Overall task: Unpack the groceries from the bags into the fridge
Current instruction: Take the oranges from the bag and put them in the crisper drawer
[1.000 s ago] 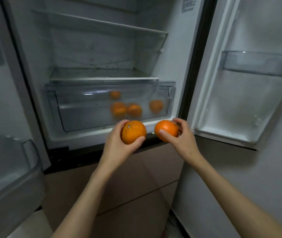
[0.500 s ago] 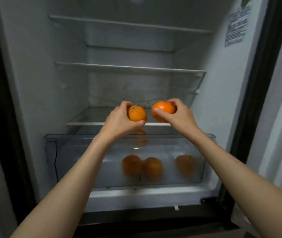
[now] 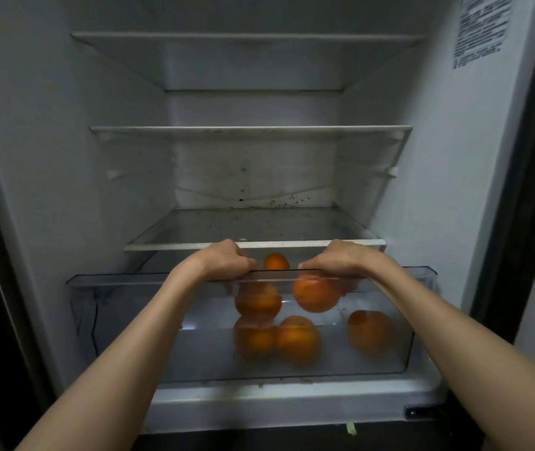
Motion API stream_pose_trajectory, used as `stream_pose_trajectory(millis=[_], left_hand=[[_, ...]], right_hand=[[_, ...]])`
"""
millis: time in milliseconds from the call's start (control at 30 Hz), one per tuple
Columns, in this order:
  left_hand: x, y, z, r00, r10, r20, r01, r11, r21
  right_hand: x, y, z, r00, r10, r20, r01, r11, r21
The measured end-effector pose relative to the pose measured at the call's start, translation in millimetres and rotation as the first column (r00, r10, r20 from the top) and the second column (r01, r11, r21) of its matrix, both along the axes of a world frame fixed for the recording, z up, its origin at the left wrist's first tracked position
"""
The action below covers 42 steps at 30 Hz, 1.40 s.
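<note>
– Where are your round orange fruits?

– Both hands reach over the front rim of the clear plastic crisper drawer (image 3: 90,307). Your left hand (image 3: 224,260) curls its fingers round one fruit (image 3: 257,299); your right hand (image 3: 341,258) grips another (image 3: 315,292), above those resting on the floor.

– How do they handle?

– Firm, rounded, probably inclined to roll; cup them from above.
</note>
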<state>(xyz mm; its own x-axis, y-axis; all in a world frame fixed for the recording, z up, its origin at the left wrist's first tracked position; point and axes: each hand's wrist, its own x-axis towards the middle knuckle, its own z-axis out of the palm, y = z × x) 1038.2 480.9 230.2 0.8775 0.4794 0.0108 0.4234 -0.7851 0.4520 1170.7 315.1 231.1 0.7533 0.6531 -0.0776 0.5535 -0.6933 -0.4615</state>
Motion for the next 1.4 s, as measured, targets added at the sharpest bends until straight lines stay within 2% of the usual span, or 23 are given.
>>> stream_pose_trajectory(millis=[100, 167, 233, 300, 367, 433, 500, 600, 800, 933, 1100, 1200, 1300, 1400], left_hand=[[-4, -5, 0, 0.998, -0.048, 0.041, 0.048, 0.999, 0.017], [-8, -10, -2, 0.995, -0.059, 0.075, 0.054, 0.996, 0.071], [-16, -13, -7, 0.984, -0.064, 0.168, 0.031, 0.981, 0.194], [-28, -16, -17, 0.95, -0.109, 0.292, -0.02, 0.913, 0.408], [-39, -15, -32, 0.887, -0.242, 0.394, -0.052, 0.795, 0.605], [-47, -12, -46, 0.818, -0.371, 0.44, -0.056, 0.71, 0.702], [-49, -9, -56, 0.781, -0.408, 0.472, -0.116, 0.649, 0.752], [-46, -6, -63, 0.767, -0.424, 0.482, -0.144, 0.617, 0.774], [-26, 1, -62, 0.81, -0.338, 0.48, -0.131, 0.693, 0.709], [-12, 7, -65, 0.93, -0.174, 0.323, -0.105, 0.717, 0.689], [-6, 22, -79, 0.979, -0.104, 0.177, -0.03, 0.779, 0.627], [-5, 26, -85, 0.978, -0.11, 0.179, -0.036, 0.751, 0.66], [-4, 24, -85, 0.981, -0.102, 0.164, -0.025, 0.775, 0.631], [-8, 18, -89, 0.977, -0.089, 0.191, -0.042, 0.808, 0.588]], right_hand=[[-2, 0, -3, 0.999, -0.019, 0.049, 0.017, 0.999, 0.043], [-8, -4, -4, 0.982, 0.004, 0.187, -0.022, 0.995, 0.095], [-19, -11, -9, 0.94, 0.001, 0.341, -0.075, 0.976, 0.203], [-32, -17, -22, 0.839, -0.078, 0.538, -0.117, 0.94, 0.319], [-41, -21, -44, 0.688, -0.139, 0.712, -0.246, 0.878, 0.41], [-46, -26, -68, 0.566, -0.158, 0.809, -0.374, 0.825, 0.423], [-43, -28, -83, 0.501, -0.162, 0.85, -0.425, 0.81, 0.405], [-35, -26, -85, 0.51, -0.163, 0.845, -0.44, 0.794, 0.419], [-21, -7, -84, 0.54, -0.169, 0.824, -0.355, 0.842, 0.405], [-14, 15, -85, 0.617, -0.205, 0.76, -0.217, 0.884, 0.414], [-8, 37, -99, 0.666, -0.237, 0.708, -0.122, 0.901, 0.417], [-9, 37, -102, 0.656, -0.201, 0.728, -0.096, 0.934, 0.343], [-9, 30, -103, 0.685, -0.103, 0.721, -0.094, 0.969, 0.228], [-19, 26, -99, 0.733, -0.074, 0.676, -0.057, 0.984, 0.17]])
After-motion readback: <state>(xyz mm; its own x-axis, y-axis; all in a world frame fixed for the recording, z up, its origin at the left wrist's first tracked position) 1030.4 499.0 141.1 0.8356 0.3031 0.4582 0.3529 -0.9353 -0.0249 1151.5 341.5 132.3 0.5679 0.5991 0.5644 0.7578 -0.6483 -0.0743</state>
